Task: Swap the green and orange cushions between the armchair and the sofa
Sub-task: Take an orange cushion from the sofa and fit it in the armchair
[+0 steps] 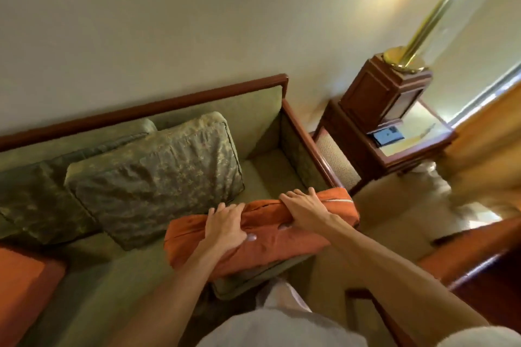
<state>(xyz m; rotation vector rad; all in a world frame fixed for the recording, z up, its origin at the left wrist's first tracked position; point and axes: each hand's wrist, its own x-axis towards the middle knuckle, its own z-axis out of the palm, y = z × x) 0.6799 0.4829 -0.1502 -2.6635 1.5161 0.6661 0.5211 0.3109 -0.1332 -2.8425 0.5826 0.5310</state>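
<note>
You stood over the sofa (180,267), its wooden-topped back against the wall and its right armrest beside a side table (417,149) that carried a brass lamp (406,60). Two green cushions (158,175) leaned against the sofa's back, the nearer one overlapping the one behind it, and a second orange one (25,290) lay at the seat's left end. You held the orange cushion (270,242) over the seat's front right corner, near the armrest, and it looked not yet settled. Your left hand (225,225) clenched its upper edge, fingers over the top and thumb pressed into the near face; your right hand (301,205) gripped the same edge further right. Released there, it could have tipped forward off the seat's front edge, since much of it seemed to overhang. Pushing it back carelessly might have knocked the nearer green cushion flat.
</note>
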